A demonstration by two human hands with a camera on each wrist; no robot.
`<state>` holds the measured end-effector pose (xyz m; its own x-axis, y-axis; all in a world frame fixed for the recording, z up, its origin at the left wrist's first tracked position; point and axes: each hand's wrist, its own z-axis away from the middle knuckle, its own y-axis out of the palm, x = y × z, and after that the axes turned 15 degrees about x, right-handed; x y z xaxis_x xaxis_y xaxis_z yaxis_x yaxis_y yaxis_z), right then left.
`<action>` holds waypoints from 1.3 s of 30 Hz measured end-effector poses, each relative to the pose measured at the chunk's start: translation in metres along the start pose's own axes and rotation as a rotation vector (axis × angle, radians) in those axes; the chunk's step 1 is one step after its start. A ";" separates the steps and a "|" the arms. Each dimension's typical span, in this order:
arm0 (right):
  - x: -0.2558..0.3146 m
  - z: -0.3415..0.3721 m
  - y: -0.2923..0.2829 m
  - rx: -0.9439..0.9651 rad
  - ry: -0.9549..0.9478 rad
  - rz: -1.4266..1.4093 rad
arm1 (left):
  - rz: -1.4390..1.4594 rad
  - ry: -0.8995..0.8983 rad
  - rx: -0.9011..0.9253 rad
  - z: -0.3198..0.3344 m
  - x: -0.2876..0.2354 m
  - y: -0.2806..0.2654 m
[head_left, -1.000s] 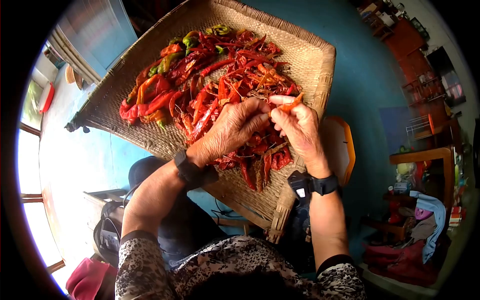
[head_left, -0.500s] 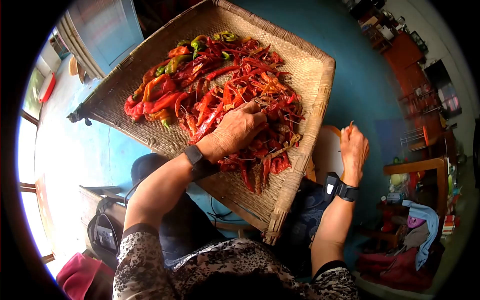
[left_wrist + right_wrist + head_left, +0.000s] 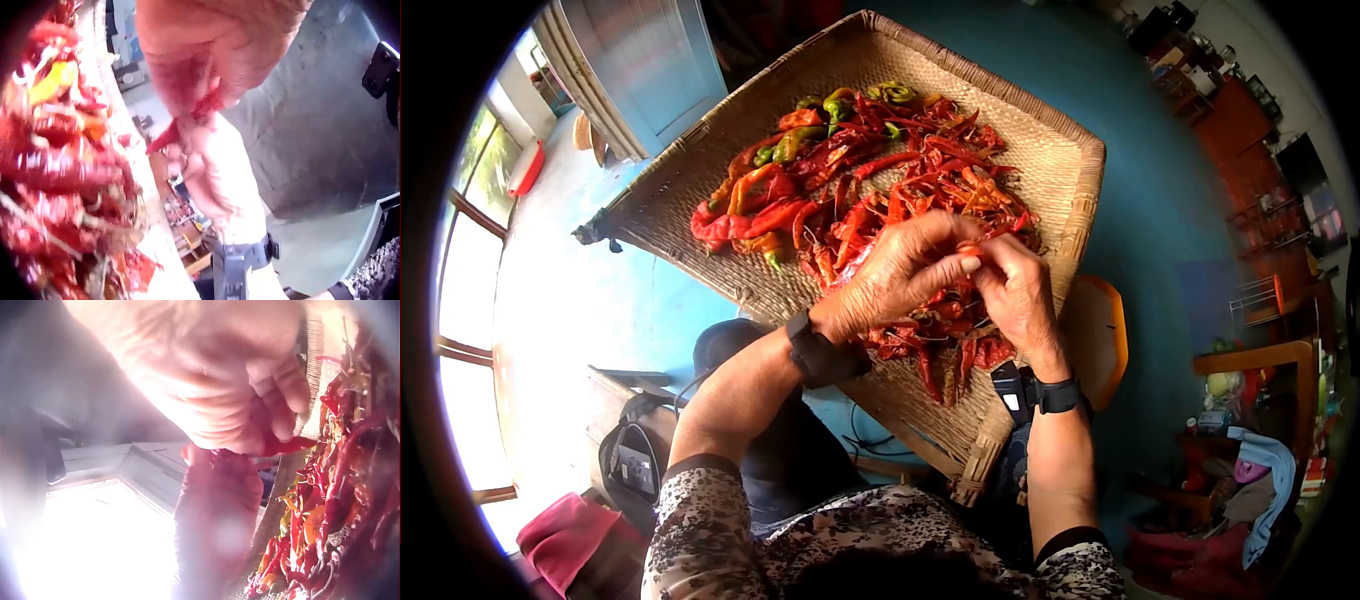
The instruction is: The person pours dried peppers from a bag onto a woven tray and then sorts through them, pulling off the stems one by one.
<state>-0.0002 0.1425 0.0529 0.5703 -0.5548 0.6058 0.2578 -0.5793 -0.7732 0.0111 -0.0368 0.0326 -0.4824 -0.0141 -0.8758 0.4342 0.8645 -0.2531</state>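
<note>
Both hands meet over a woven basket heaped with red chili peppers. A red chili pepper sits between them, pinched by the thumb and fingers of the left hand. The right hand pinches the same pepper from the other side. From the right wrist view, the pepper pokes out beyond the right hand's curled fingers, and its middle is hidden by them. Some green and orange peppers lie at the far left of the heap.
A white container with an orange rim stands right of the basket. The person's legs are below its near edge. At far right is a wooden chair with cloths on it. A black bag lies at the left.
Half a second ago the right hand was out over the orange-rimmed container, the left in the heap. The right hand has returned leftward; the left has risen, and both now hold a red chili pepper.
</note>
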 end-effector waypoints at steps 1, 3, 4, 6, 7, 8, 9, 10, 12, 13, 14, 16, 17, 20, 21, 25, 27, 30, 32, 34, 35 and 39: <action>-0.010 -0.003 0.004 -0.084 -0.132 -0.104 | -0.082 -0.038 -0.029 0.001 0.001 -0.010; -0.018 0.005 -0.006 -0.191 -0.014 -0.304 | -0.343 -0.216 -0.047 0.005 -0.007 -0.037; -0.020 0.008 -0.015 -0.256 0.050 -0.400 | -0.686 -0.253 -0.055 0.012 0.008 -0.049; -0.040 0.021 -0.039 -0.390 0.140 -0.287 | -1.022 -0.416 -0.025 0.023 0.030 -0.064; -0.054 0.028 -0.048 -0.455 0.146 -0.210 | -1.020 -0.420 -0.031 0.029 0.039 -0.068; -0.069 0.036 -0.057 -0.520 0.150 -0.131 | -1.005 -0.490 0.000 0.034 0.048 -0.069; -0.082 0.045 -0.066 -0.538 0.175 -0.080 | -0.990 -0.557 0.034 0.036 0.053 -0.069; -0.092 0.055 -0.074 -0.556 0.201 -0.029 | -0.989 -0.555 0.032 0.036 0.054 -0.067; -0.102 0.070 -0.087 -0.534 0.299 0.125 | -0.949 -0.630 0.062 0.038 0.056 -0.063; -0.103 0.079 -0.091 -0.443 0.544 0.325 | -0.950 -0.626 0.052 0.039 0.064 -0.064; -0.103 0.086 -0.095 -0.343 0.786 0.524 | -0.949 -0.624 0.048 0.040 0.068 -0.064; -0.106 0.089 -0.090 -0.338 0.711 0.612 | -0.880 -0.655 0.012 0.039 0.067 -0.063; -0.109 0.090 -0.085 -0.332 0.638 0.695 | -0.882 -0.652 0.012 0.038 0.069 -0.063; -0.107 0.065 -0.066 -0.381 0.316 0.201 | -0.831 -0.516 -0.155 0.029 0.068 -0.062; -0.094 0.053 -0.055 -0.336 0.208 0.050 | -0.714 -0.394 -0.247 0.025 0.054 -0.060; -0.026 0.017 -0.017 -0.049 0.103 -0.337 | -0.258 -0.102 -0.250 0.014 0.008 -0.039; -0.009 0.005 -0.003 0.051 0.124 -0.496 | -0.152 -0.102 -0.153 0.013 0.003 -0.023; -0.002 -0.005 0.008 0.058 0.097 -0.671 | 0.009 -0.078 -0.047 0.010 -0.004 -0.001; -0.003 -0.004 0.010 0.006 0.059 -0.585 | -0.127 -0.123 -0.012 0.012 -0.002 0.001; 0.000 -0.001 0.002 -0.039 0.000 -0.690 | -0.196 -0.103 0.023 0.011 0.000 -0.008; -0.004 0.002 -0.009 -0.101 0.002 -0.645 | -0.297 -0.104 -0.031 0.012 0.007 -0.016; -0.045 0.029 -0.057 -0.360 0.103 -0.338 | -0.567 -0.258 -0.113 0.019 0.013 -0.053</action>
<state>-0.0179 0.2180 0.0642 0.4168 -0.3461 0.8405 0.1189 -0.8960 -0.4279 -0.0039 -0.0929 0.0264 -0.4086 -0.5940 -0.6930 0.0749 0.7349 -0.6740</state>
